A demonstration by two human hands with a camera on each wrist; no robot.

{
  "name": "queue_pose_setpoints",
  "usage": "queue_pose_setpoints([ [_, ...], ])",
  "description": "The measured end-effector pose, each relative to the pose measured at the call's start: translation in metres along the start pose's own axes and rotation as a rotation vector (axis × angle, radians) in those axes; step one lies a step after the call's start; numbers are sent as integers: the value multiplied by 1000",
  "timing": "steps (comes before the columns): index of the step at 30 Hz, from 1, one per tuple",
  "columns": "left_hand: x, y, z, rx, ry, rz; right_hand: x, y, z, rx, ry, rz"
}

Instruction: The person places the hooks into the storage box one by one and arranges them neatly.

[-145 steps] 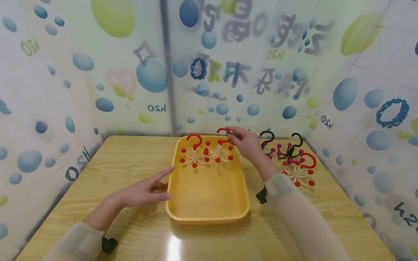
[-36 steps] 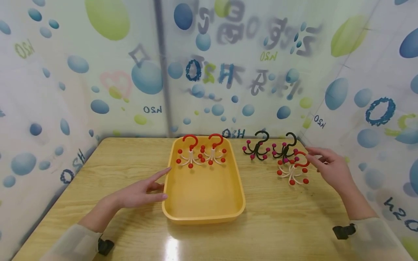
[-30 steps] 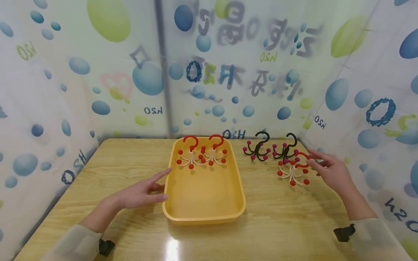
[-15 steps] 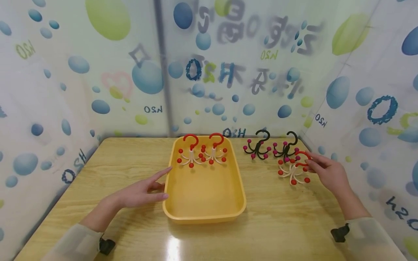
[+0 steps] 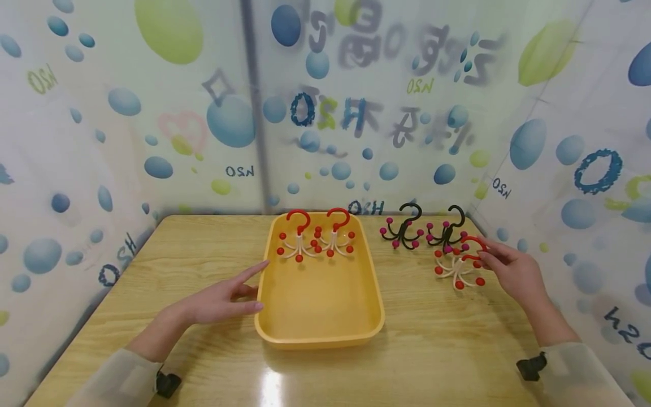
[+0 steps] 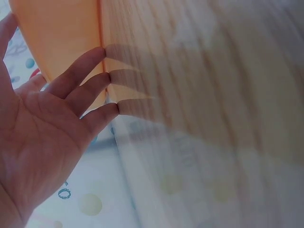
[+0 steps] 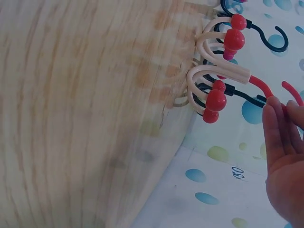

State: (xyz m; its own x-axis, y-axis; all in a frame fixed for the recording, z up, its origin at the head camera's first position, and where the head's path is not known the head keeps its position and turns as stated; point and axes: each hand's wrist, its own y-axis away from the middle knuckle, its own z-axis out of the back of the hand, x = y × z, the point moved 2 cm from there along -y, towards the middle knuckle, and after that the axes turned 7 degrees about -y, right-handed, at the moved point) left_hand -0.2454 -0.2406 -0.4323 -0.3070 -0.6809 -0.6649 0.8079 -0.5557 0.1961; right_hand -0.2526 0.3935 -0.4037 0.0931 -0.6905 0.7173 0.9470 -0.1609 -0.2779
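Note:
My right hand [image 5: 516, 274] pinches the red hook of a white, several-armed rotating hanger [image 5: 458, 264] with red ball tips, at the table's right side. In the right wrist view, fingertips and thumb meet on that hook, and the hanger's curved arms are down at the wooden surface. My left hand [image 5: 218, 302] has its fingers spread against the left side of the yellow tray [image 5: 317, 308]; the left wrist view shows its palm and extended fingers [image 6: 78, 73]. Two matching white hangers with red hooks, one at left [image 5: 299, 242] and one at right [image 5: 334, 238], stand at the tray's far end.
Two black hangers with magenta ball tips, one nearer the tray [image 5: 402, 230] and one farther right [image 5: 447, 233], stand at the back right of the wooden table [image 5: 432, 350]. The right one is close behind the held hanger. Patterned curtains [image 5: 203, 169] enclose the table.
My right hand let go of the right-hand hanger in the tray, moved to the right and took the third red hook. My left hand has stayed at the tray.

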Motion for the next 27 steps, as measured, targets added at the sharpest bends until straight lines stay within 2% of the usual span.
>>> queue_pose_setpoints([
  [8,-1,-1,0,-1,2,-8,2,9,5,-51,30,47],
  [13,-1,-1,1,-7,2,-13,12,15,9,-71,-5,51],
  [20,1,-1,1,-4,18,-16,41,21,7,-44,-94,127],
  [27,2,0,0,-5,18,-12,80,26,-8,17,-220,251],
])
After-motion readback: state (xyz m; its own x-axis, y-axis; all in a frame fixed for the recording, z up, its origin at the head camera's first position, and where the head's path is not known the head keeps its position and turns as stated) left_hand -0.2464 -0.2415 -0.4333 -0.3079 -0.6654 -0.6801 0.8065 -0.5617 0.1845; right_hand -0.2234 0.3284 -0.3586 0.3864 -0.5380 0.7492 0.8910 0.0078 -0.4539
